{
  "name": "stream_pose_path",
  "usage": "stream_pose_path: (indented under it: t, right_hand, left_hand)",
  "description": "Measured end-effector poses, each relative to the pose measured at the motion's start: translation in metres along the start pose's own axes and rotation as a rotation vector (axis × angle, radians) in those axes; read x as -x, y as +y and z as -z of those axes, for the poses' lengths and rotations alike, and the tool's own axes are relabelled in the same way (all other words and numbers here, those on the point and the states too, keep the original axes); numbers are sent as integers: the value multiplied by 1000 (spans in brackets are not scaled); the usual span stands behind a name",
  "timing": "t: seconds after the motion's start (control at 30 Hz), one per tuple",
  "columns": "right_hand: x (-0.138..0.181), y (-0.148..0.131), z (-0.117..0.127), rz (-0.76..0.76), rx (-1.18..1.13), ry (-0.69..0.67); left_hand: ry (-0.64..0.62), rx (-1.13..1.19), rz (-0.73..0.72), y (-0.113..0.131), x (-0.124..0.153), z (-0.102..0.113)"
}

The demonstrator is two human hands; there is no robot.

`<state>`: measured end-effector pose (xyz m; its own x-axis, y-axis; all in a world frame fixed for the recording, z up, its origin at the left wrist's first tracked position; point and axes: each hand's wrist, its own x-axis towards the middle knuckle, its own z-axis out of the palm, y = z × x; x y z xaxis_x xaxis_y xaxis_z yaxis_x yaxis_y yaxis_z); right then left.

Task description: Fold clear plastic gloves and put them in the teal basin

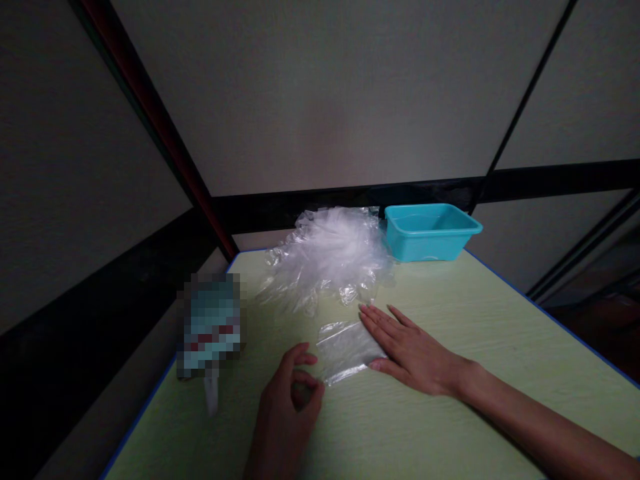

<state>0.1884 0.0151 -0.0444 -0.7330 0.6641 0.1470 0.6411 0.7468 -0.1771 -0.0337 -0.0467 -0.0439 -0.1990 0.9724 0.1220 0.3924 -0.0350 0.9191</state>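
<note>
A flat, clear plastic bag (347,348) lies on the table in front of me. My right hand (407,347) is laid flat across the bag's right end, fingers stretched out and pressing on it. At the bag's near left corner is my left hand (289,403), curled, with thumb and a fingertip brought together in a pinch on the corner. Just beyond the bag, a loose heap of crumpled clear plastic bags (335,250) spreads over the far part of the table.
A turquoise plastic basin (427,245) stands at the far right, beside the heap. On the left edge lies a blurred-out package (211,327) with a whitish strip (211,393) below it. The pale green table (400,433) has blue edging and meets panelled walls behind.
</note>
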Motion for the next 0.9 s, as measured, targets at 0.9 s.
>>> stream_pose_path:
  t: [0.9]
  right_hand:
    - [0,1,0,-21,4,-36]
  left_hand:
    - [-165,-119,94,3,-11,2]
